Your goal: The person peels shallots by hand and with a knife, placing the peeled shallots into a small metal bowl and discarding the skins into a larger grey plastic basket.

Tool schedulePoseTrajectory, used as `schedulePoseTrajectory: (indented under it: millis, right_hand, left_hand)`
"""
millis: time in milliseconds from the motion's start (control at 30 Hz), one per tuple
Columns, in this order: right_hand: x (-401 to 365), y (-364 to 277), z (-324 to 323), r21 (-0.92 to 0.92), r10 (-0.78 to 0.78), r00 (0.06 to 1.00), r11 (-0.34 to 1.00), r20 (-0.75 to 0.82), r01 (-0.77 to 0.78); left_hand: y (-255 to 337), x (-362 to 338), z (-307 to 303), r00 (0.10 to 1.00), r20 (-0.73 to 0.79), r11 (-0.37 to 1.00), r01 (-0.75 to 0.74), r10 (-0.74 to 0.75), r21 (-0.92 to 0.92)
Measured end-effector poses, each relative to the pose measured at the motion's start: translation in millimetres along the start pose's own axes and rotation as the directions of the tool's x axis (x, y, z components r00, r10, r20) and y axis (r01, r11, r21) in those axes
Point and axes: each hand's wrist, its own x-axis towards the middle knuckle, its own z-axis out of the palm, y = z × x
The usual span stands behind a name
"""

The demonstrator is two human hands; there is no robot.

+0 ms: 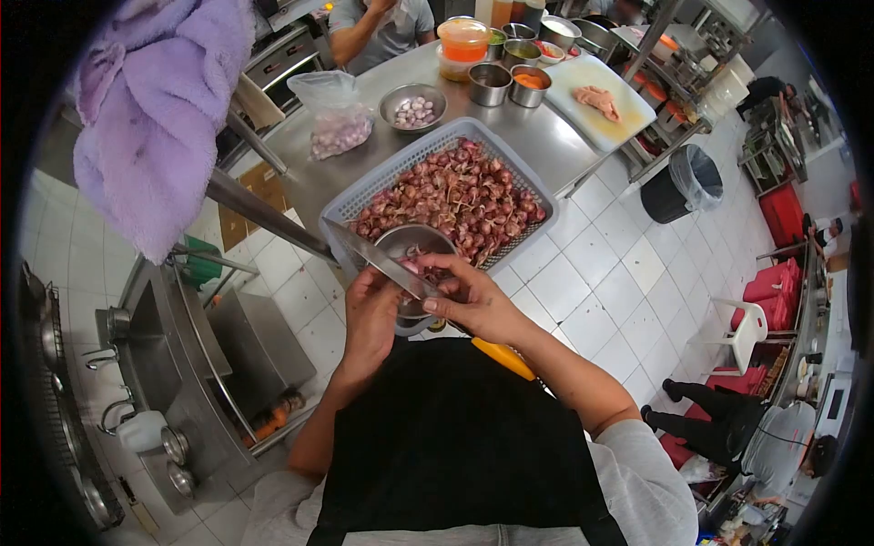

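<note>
My right hand [472, 298] is closed on a knife [373, 252], its thumb pressed near the blade's lower end. The broad blade points up and left. A yellow handle [503, 358] shows below my right wrist, roughly in line with the blade. My left hand [371, 314] is closed beside the blade, fingertips pinched around what looks like a shallot, mostly hidden. Both hands are over a metal bowl [417, 238] with shallot pieces inside. This bowl rests at the near end of a grey plastic basket [510, 155], which holds a heap of unpeeled shallots [455, 196].
On the steel table [382, 86] stand a bowl of peeled shallots [415, 107], a plastic bag [339, 123], several containers and a cutting board [592, 77] with raw meat. A purple towel [164, 118] hangs at upper left. A person [387, 32] is across the table.
</note>
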Motion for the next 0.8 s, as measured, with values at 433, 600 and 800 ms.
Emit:
schedulePoseTrajectory:
  millis: [433,600,800]
  right_hand:
    - [-1,-4,-3,0.139,-0.031,0.998,0.990,0.050,0.024]
    - [2,3,-18,0.290,0.131,0.991,0.948,0.017,-0.130]
    - [2,6,-27,0.156,0.171,0.984,0.975,-0.054,-0.161]
  left_hand:
    - [3,-7,-1,0.996,0.091,0.998,0.013,-0.008,-0.063]
    - [9,-3,-4,0.989,0.134,0.997,0.069,-0.064,-0.035]
    - [16,1,-4,0.983,0.158,0.981,0.120,-0.096,-0.151]
